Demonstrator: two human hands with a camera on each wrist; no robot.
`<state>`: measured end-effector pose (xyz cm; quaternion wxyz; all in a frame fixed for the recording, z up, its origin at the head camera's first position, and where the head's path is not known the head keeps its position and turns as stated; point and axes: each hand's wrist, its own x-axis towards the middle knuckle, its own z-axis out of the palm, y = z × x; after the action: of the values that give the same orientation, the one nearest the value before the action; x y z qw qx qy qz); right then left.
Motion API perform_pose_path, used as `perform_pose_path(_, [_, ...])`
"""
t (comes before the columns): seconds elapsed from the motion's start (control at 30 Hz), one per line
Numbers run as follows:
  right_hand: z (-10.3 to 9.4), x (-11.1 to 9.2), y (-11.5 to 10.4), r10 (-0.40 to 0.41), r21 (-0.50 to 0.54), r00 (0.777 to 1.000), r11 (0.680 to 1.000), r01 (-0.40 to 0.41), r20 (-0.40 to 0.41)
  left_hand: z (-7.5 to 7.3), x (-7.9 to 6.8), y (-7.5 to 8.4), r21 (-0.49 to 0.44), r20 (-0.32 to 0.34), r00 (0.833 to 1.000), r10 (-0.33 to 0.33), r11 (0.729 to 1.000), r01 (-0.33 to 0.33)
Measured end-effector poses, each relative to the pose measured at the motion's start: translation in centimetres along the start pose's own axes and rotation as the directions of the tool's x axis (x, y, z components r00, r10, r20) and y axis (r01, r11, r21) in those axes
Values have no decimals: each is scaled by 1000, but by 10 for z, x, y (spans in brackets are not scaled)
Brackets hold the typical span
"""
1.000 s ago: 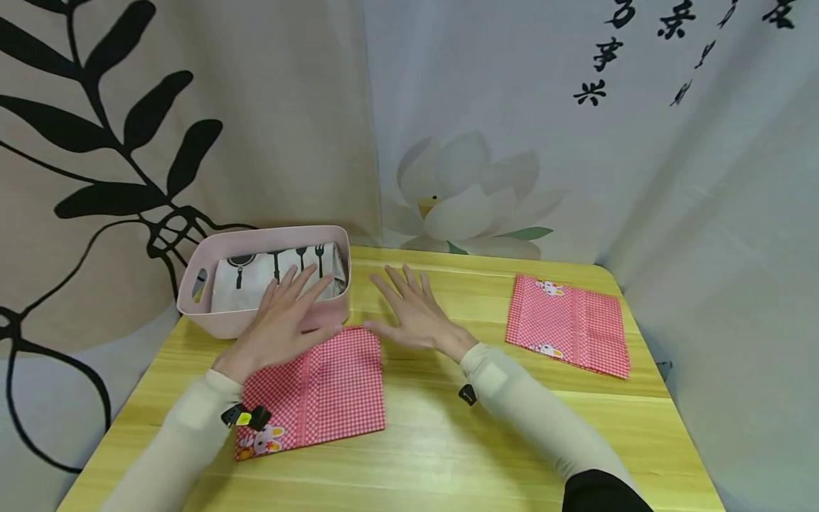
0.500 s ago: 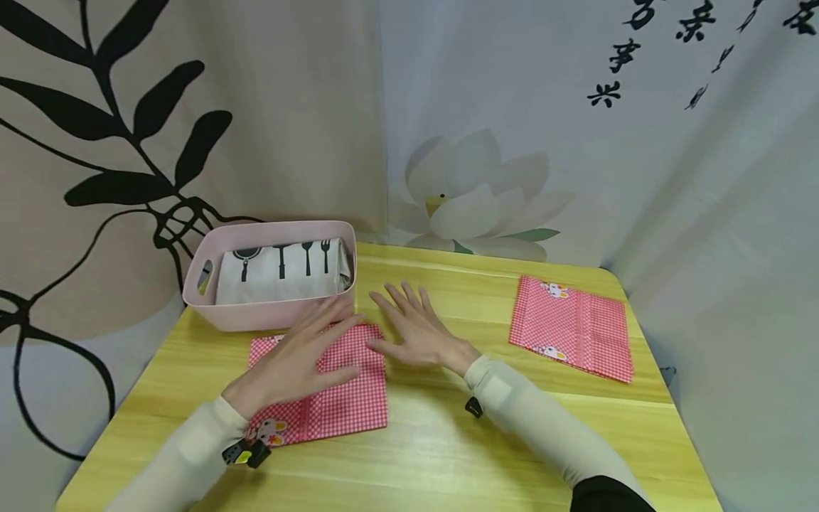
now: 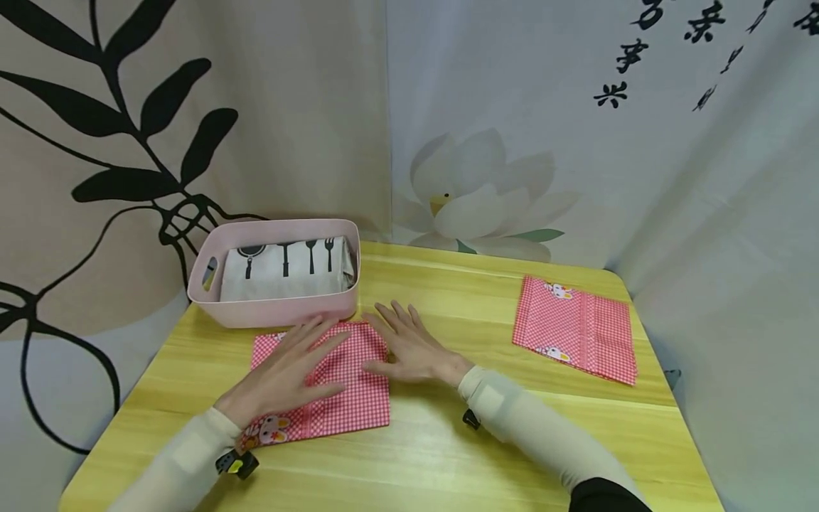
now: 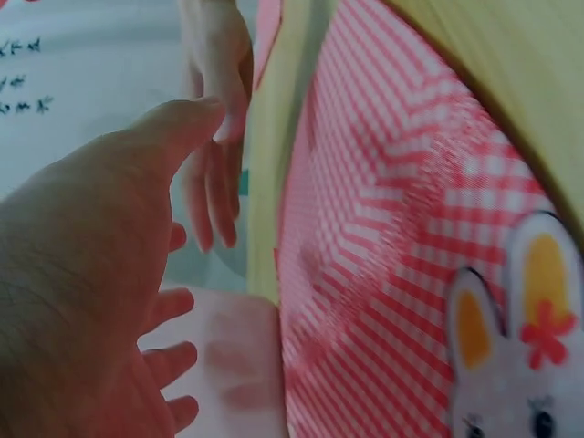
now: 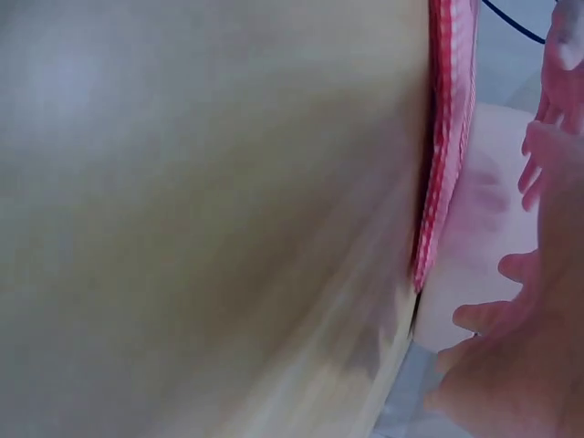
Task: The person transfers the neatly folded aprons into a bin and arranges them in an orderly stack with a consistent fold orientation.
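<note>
A folded red-and-white checked cloth [image 3: 358,398] with a printed rabbit lies on the table in front of the pink basket. Over its left part hovers my left hand [image 3: 288,373], fingers spread and holding nothing. My right hand [image 3: 416,348] is by the cloth's upper right corner, fingers apart and likewise bare. In the left wrist view the checked cloth [image 4: 392,219] stretches beside the left hand [image 4: 100,237], palm facing down. The right wrist view shows the right hand [image 5: 511,365] above the table, with the cloth's edge [image 5: 447,128] beyond.
Behind the hands stands the pink basket [image 3: 288,311], holding a folded white cloth [image 3: 281,277] printed with dark cutlery. A second folded checked cloth [image 3: 576,327] lies at the right of the wooden table [image 3: 473,455]. Printed curtains [image 3: 307,107] hang right behind the table.
My left hand has drawn back from over the basket to above the checked cloth. My right hand has come slightly nearer the cloth. The head view has shifted a little.
</note>
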<state>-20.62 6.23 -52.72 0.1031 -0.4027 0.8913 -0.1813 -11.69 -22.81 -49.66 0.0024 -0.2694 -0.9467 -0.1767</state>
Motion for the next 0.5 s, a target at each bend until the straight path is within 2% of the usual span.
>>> perform_pose_path(0.3, [13, 2, -8, -16, -8, 999, 1000, 17, 33, 5, -19, -14, -18, 43, 996, -80, 997, 80])
perform_pose_path(0.5, [16, 2, -12, -9, 2, 996, 1000, 9, 85, 5, -37, -27, -29, 54, 989, -140, 990, 141])
